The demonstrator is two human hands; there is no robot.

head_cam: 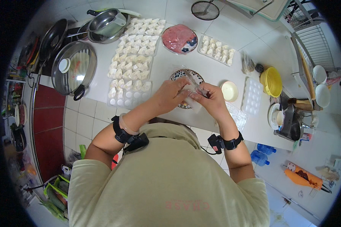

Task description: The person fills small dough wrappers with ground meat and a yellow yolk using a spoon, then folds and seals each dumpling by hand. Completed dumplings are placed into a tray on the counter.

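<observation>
My left hand (170,91) and my right hand (213,98) meet above a plate with a dark-spotted rim (198,75). Pinched between the fingers of both is a crumpled piece of thin, clear plastic (193,80), perhaps a bag or film. My hands and the plastic hide most of the plate and what lies on it. To the left, a partly filled plastic tray (136,102) holds several folded dumplings (120,85) and has bare round cups. Right of my right hand stands a small cream-coloured bowl (229,91).
Dumpling-filled trays (130,66) line the left; another tray (216,51) sits back right. Pink minced meat (176,37) lies under film. A lidded pan (74,68) is far left. At right are an unfilled tray (252,96), a yellow basket (271,82) and a sink (288,124).
</observation>
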